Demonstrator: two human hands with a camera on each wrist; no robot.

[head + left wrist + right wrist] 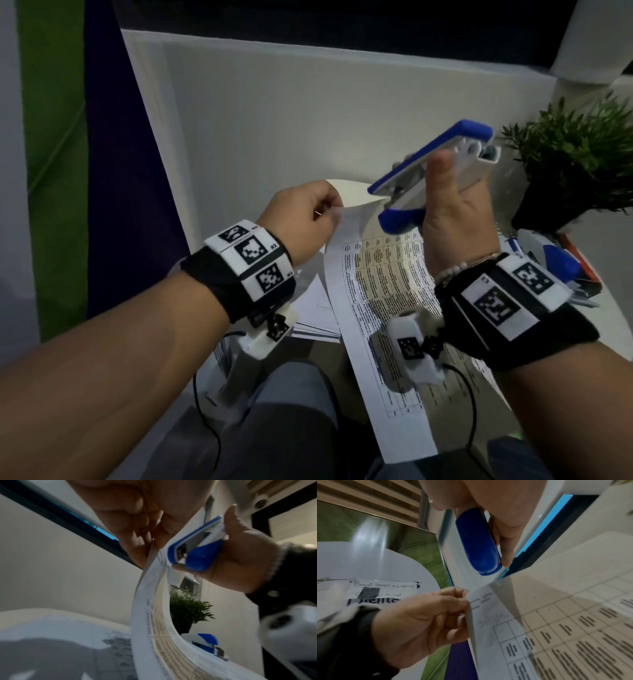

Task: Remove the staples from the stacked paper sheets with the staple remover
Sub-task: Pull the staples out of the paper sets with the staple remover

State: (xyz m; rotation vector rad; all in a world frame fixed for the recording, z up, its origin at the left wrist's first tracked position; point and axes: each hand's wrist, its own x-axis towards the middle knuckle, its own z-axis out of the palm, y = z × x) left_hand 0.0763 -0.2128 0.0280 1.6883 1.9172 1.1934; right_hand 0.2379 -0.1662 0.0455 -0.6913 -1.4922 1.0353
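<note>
My left hand [301,219] pinches the lifted top corner of the paper sheets [383,274], and my right hand [455,222] is wrapped round the one staple remover [428,171], nose at that corner, above the desk [613,325], where a second blue-and-white tool [555,260] lies beside one potted plant [575,161].

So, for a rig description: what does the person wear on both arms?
Both forearms are bare. Each wrist has a black wrap carrying white blocks with black-and-white square markers, a white camera underneath and a thin black cable. The right wrist adds a beaded bracelet.
</note>
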